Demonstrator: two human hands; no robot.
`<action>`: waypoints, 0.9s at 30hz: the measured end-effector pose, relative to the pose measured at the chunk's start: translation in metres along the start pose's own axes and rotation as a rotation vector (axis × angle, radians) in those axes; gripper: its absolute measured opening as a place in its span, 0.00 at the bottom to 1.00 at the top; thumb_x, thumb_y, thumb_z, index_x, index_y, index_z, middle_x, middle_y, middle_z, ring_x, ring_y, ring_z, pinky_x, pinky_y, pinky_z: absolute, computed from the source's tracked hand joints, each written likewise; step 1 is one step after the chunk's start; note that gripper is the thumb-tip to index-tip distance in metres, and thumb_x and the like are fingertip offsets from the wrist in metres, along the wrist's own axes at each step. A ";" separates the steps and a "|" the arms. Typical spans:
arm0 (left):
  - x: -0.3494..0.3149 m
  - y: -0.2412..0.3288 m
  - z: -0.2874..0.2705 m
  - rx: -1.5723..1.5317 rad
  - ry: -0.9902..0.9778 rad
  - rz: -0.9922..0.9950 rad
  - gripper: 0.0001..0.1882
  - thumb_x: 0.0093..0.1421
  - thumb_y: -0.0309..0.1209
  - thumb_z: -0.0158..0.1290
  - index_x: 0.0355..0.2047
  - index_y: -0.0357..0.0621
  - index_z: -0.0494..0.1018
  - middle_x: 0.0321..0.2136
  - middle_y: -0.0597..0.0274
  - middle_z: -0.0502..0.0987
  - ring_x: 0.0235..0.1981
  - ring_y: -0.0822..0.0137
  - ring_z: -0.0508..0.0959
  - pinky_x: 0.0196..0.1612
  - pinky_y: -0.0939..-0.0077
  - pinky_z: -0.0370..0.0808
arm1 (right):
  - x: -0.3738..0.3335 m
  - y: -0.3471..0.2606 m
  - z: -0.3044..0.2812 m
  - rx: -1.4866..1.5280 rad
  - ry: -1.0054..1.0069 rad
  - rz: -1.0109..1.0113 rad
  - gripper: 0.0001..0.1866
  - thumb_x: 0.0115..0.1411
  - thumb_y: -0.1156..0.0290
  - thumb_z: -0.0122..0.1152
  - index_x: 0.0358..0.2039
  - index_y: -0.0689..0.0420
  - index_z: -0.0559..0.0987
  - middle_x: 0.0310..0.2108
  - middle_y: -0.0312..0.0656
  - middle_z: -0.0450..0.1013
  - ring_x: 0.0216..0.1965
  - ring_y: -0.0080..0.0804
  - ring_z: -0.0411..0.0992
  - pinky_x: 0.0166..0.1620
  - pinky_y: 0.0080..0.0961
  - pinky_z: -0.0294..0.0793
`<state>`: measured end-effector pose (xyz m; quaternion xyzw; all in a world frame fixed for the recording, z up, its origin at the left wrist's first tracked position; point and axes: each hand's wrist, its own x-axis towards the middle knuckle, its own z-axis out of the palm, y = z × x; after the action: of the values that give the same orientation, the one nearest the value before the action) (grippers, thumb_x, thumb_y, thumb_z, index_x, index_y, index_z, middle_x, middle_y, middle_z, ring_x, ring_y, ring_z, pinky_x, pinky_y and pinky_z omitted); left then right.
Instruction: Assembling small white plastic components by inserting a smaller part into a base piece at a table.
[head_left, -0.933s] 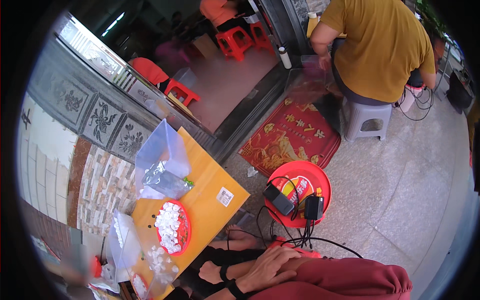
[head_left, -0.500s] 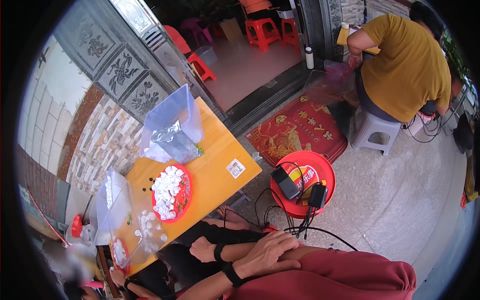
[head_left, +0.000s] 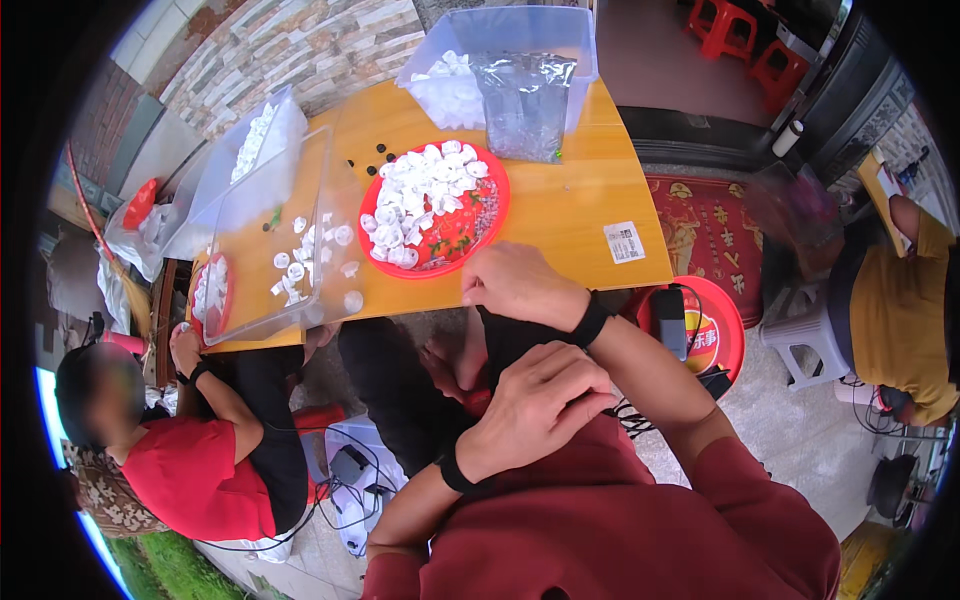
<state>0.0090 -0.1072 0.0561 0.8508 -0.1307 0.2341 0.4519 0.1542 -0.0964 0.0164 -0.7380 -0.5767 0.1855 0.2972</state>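
Observation:
A red round plate (head_left: 455, 235) on the wooden table (head_left: 590, 205) carries a heap of small white plastic parts (head_left: 425, 185), with tiny clear and green pieces on its bare side. My right hand (head_left: 525, 285) hovers by the table's near edge, just below this plate, its fingers curled in and nothing seen in them. Closer to my body, my left hand (head_left: 540, 410) hangs over my lap with bent fingers, also showing nothing held. Each wrist wears a black band. The undersides of both hands are hidden.
Behind the plate stands a clear bin (head_left: 500, 40) with a silvery bag (head_left: 525, 105). More bins (head_left: 270, 140) and loose white parts lie left, where a person in red (head_left: 200, 460) sits. A red stool (head_left: 725, 310) holding a black device is right; another person (head_left: 900, 310) sits beyond.
My view has swung left toward the table. My left hand has come off my right forearm, and the right hand is now by the table's near edge.

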 end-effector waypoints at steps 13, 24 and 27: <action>-0.022 -0.084 -0.056 -0.437 0.601 -0.783 0.04 0.63 0.25 0.55 0.34 0.40 0.71 0.25 0.72 0.72 0.27 0.83 0.70 0.32 0.88 0.67 | 0.108 0.033 -0.004 -0.309 0.115 0.095 0.08 0.53 0.71 0.62 0.29 0.63 0.79 0.31 0.53 0.76 0.35 0.52 0.77 0.38 0.43 0.76; -0.004 -0.122 -0.084 -0.451 0.753 -0.774 0.15 0.66 0.30 0.51 0.52 0.40 0.68 0.41 0.61 0.77 0.37 0.75 0.76 0.41 0.81 0.73 | 0.097 0.017 -0.030 0.138 -0.002 0.093 0.11 0.60 0.68 0.57 0.31 0.65 0.79 0.25 0.50 0.76 0.25 0.43 0.75 0.30 0.32 0.72; 0.001 -0.125 -0.083 -0.526 0.744 -0.734 0.18 0.67 0.32 0.50 0.55 0.40 0.66 0.43 0.58 0.77 0.40 0.71 0.79 0.45 0.78 0.75 | 0.079 0.012 -0.029 0.496 -0.161 0.026 0.12 0.62 0.68 0.56 0.33 0.66 0.79 0.21 0.42 0.75 0.22 0.27 0.72 0.29 0.23 0.70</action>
<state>0.0408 0.0312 0.0086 0.5603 0.2861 0.3050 0.7150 0.2022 -0.0285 0.0354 -0.6329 -0.5256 0.3832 0.4200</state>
